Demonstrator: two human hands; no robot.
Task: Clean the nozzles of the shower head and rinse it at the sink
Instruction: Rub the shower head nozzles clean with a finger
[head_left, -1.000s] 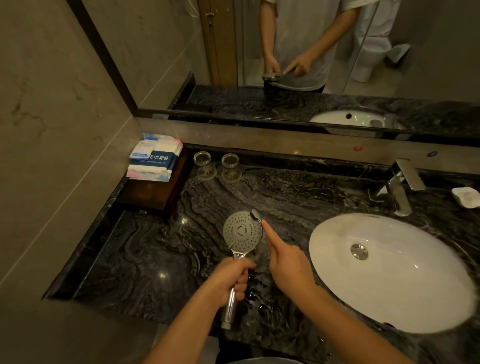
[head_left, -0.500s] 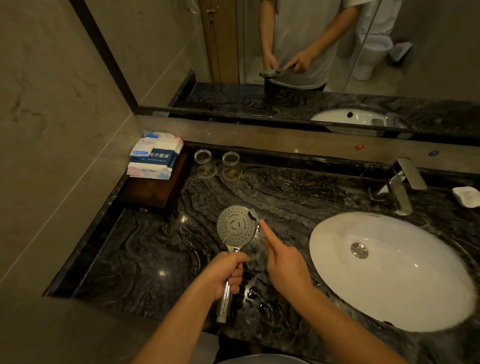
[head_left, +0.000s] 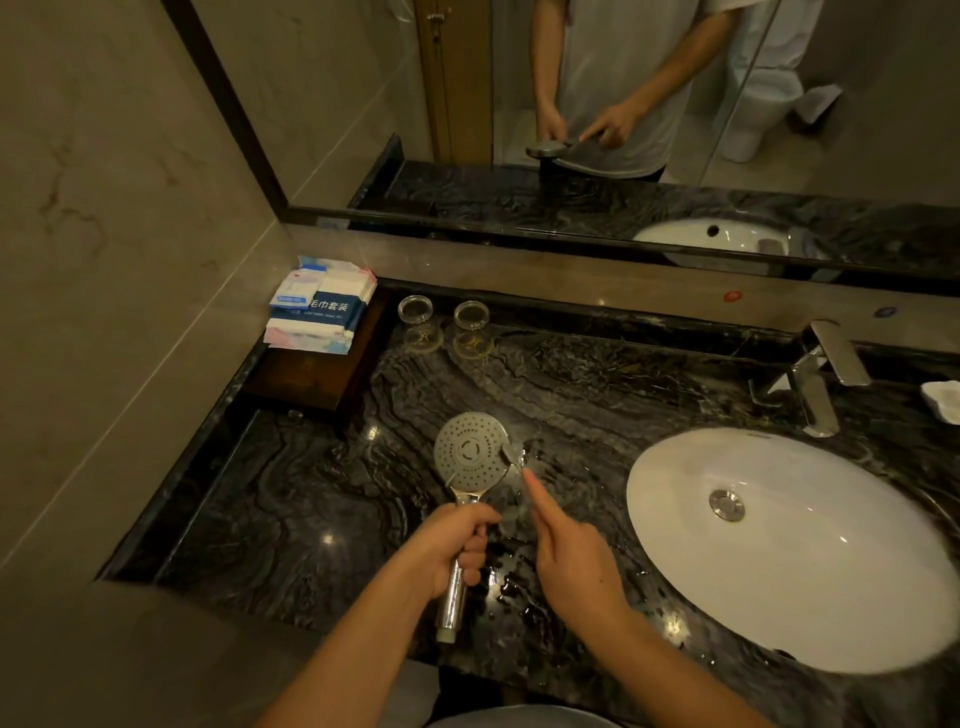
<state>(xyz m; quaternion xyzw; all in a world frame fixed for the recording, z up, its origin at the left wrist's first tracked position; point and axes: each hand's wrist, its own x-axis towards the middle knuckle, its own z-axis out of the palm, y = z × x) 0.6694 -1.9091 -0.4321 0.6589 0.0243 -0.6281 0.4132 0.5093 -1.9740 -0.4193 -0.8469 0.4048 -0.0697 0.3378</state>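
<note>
Nearby, left hand (head_left: 457, 545) grips shower head (head_left: 471, 451); towel pack (head_left: 321, 312) reads "毛巾套装".

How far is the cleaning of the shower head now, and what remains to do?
Done: nothing visibly finished. In hand: the left hand grips the handle of the shower head, face up over the counter, while the right hand points its forefinger at the face's edge. Left: rinsing; the sink looks dry, and no water runs from the faucet.
</note>
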